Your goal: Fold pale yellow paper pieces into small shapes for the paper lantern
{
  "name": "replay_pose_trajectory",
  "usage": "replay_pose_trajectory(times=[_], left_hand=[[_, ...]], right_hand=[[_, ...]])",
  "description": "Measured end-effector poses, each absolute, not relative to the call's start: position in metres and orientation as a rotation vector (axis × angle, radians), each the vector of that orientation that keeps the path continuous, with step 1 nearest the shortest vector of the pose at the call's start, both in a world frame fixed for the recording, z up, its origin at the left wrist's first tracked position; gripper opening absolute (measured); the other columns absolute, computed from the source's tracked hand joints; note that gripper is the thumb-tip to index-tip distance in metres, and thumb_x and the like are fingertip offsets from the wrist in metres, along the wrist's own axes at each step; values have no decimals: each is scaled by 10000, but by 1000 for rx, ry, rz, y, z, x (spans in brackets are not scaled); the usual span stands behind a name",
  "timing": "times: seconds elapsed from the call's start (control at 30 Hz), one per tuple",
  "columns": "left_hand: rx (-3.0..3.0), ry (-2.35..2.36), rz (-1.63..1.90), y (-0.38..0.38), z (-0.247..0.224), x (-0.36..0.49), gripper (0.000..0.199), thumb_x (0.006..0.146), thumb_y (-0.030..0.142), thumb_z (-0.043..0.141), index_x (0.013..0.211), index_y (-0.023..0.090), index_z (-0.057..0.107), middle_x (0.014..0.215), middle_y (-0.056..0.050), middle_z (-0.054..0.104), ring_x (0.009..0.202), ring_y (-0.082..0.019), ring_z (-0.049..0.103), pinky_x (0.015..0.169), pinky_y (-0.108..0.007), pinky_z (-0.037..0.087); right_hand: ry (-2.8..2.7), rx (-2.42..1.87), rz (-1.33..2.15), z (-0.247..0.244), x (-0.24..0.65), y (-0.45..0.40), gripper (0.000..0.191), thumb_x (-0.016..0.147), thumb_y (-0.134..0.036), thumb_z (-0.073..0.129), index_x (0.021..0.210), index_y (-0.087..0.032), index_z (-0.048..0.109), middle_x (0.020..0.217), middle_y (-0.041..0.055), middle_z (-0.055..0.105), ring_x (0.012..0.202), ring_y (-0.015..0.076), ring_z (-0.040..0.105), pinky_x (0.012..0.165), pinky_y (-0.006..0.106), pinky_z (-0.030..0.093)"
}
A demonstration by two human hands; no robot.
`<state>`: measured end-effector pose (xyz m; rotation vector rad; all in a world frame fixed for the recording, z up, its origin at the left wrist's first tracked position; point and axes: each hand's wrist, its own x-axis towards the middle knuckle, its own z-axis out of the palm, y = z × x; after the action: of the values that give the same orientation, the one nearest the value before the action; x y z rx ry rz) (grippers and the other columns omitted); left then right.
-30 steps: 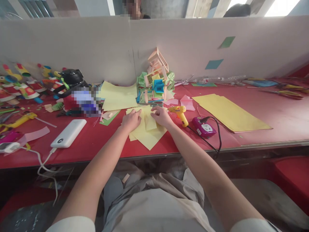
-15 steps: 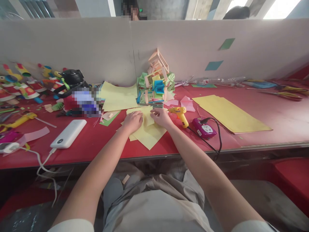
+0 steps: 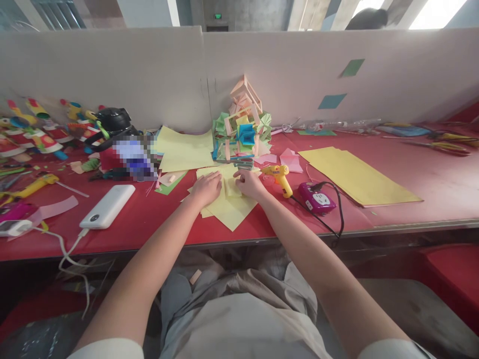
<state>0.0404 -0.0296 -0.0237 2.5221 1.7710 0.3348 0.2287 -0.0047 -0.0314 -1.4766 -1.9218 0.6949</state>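
Observation:
Several yellow sheets of paper (image 3: 232, 219) lie loosely stacked at the table's front edge. On top is a small folded piece of yellow paper (image 3: 232, 188). My left hand (image 3: 208, 188) lies flat on the sheets, left of the folded piece, with its fingers stretched forward. My right hand (image 3: 250, 182) is at the right edge of the folded piece, fingers curled in and index finger forward, closed on the paper there. Just beyond it lie grey-green scissors (image 3: 244, 163), partly hidden. A yellow glue gun (image 3: 279, 175) rests to the right of my right hand.
A paper-and-stick model (image 3: 243, 127) stands against the partition (image 3: 130, 65). To the right are a purple power socket (image 3: 318, 198) with a black cord and large yellow sheets (image 3: 359, 177). A white power bank (image 3: 108, 207), a black-lidded bottle (image 3: 114, 119) and paper figures (image 3: 41, 129) stand left.
The small yellow paper now lies flatter with its folded part down. My right index finger has stretched forward; my left hand has stayed in place. A person behind the partition has gone from view.

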Motion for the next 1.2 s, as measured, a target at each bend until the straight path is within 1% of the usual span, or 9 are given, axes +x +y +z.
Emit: replay_pose_trajectory(times=[0.2,0.3,0.43,0.6,0.67,0.73,0.83,0.97,1.2], left_hand=[[2528,1775,349,-30,-24,41,464,976,265,290,1362,181,533,1527,-68,445,1423,-223,393,1152,-484,348],[2514,1785,351,-30,-26,41,468,981,272,291,1385,190,514,1538,-59,430,1432,-224,379,1160,-483,335],[2519,1802,398,-29,-26,39,442,985,274,310,1358,213,539,1525,-47,449,1418,-212,401,1162,-456,334],[2576,1822,542,-29,-23,37,365,966,270,371,1166,208,671,1444,-63,548,1251,-237,576,1054,-402,452],[2570,1824,548,-29,-23,37,363,969,271,364,1120,223,690,1375,-55,609,1224,-236,595,1034,-390,468],[2566,1804,517,-28,-24,37,364,969,266,361,1132,230,684,1367,-51,615,1262,-227,568,1062,-382,448],[2550,1770,439,-27,-26,37,395,971,259,345,1244,199,624,1471,-77,517,1373,-230,461,1132,-413,374],[2460,1742,382,-26,-28,37,454,991,275,280,1356,169,529,1560,-98,387,1459,-254,327,1173,-491,291],[2399,1716,390,-24,-30,37,474,992,284,264,1384,147,494,1581,-114,341,1476,-274,286,1182,-533,243]], right_hand=[[-1928,-1482,693,-31,229,-6,248,747,-120,532,946,-191,662,647,-26,534,597,127,468,572,243,346],[-1877,-1442,708,-29,229,-8,199,794,-238,579,973,-185,648,650,-28,544,603,129,486,587,247,360],[-1839,-1419,707,-27,230,-10,312,795,-397,633,1018,-180,638,644,-31,556,603,131,498,613,254,375],[-1825,-1368,768,-31,231,-5,296,781,-316,622,1041,-174,638,634,-37,553,593,128,492,627,254,391],[-1813,-1361,763,-32,231,-3,263,789,-297,600,1016,-174,649,636,-33,555,598,129,493,634,257,395],[-1799,-1359,745,-33,231,-3,238,796,-312,596,980,-176,662,640,-27,558,610,132,497,649,262,401],[-1798,-1353,730,-32,231,-3,229,794,-325,609,955,-176,671,650,-22,565,623,133,503,661,264,404],[-1817,-1362,741,-32,232,-4,227,777,-220,586,987,-173,661,659,-26,569,621,129,509,657,255,403],[-1852,-1368,751,-33,232,-5,244,759,-160,561,988,-166,645,645,-35,552,607,129,505,639,254,397]])
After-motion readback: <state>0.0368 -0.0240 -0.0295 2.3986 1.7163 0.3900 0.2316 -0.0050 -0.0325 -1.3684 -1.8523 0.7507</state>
